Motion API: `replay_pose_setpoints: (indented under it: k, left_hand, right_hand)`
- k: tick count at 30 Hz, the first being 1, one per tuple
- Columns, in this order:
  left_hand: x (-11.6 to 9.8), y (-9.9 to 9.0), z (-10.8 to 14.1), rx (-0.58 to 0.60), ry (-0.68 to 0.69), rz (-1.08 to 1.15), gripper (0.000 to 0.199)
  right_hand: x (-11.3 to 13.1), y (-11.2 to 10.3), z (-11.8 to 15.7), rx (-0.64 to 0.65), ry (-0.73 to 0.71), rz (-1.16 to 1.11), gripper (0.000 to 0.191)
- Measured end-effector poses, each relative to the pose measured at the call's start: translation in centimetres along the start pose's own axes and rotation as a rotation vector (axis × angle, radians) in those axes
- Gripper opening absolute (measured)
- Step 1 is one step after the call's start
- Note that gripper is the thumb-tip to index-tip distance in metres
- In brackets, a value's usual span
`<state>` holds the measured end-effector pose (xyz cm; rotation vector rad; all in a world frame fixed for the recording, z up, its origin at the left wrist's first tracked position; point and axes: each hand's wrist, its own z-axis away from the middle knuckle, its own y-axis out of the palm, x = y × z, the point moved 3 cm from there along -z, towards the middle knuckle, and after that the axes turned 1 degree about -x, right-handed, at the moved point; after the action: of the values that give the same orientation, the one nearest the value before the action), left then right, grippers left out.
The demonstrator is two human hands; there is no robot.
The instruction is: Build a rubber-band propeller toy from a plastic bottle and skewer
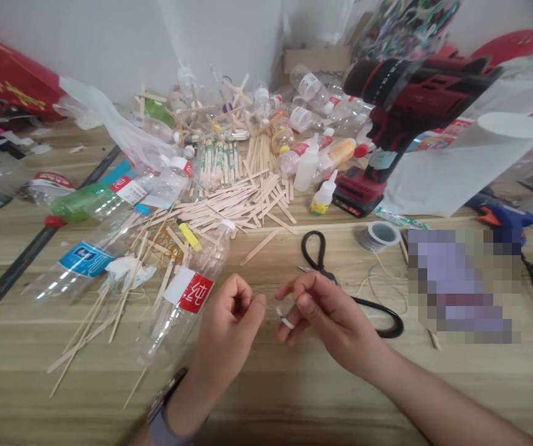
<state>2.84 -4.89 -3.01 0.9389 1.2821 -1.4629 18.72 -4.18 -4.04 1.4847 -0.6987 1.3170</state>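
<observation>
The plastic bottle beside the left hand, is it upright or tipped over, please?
Tipped over: the plastic bottle lies on its side, white cap angled toward the right.

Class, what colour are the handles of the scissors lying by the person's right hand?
Black: the scissors handles show in the head view.

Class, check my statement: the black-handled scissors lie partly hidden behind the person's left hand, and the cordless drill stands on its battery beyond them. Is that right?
Not quite: the head view shows the black-handled scissors partly hidden behind the right hand, not the left. The cordless drill does stand on its battery beyond them.
</observation>
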Motion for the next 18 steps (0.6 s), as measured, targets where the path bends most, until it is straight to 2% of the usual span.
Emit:
replay_pose_setpoints:
  k: [3, 7, 14, 18]
  left_hand:
    - [0.0, 0.0, 0.0, 0.027, -0.042, -0.01, 0.032]
    - [0.2, 0.3, 0.0, 0.145, -0.178, 0.1, 0.031]
    - [0.4, 1.3, 0.1, 0.401, -0.341, 0.242, 0.034]
    - [0.7, 1.4, 0.2, 0.439, -0.401, 0.29, 0.031]
  right_hand:
    - [-0.2, -0.1, 0.0, -0.044, 0.031, 0.043, 0.036]
    - [-0.3, -0.2, 0.0, -0.07, 0.071, 0.085, 0.039]
    - [-0.9, 0.0, 0.4, -0.038, 0.072, 0.216, 0.034]
    - [-1.0, 0.0, 0.4, -0.01, 0.057, 0.279, 0.029]
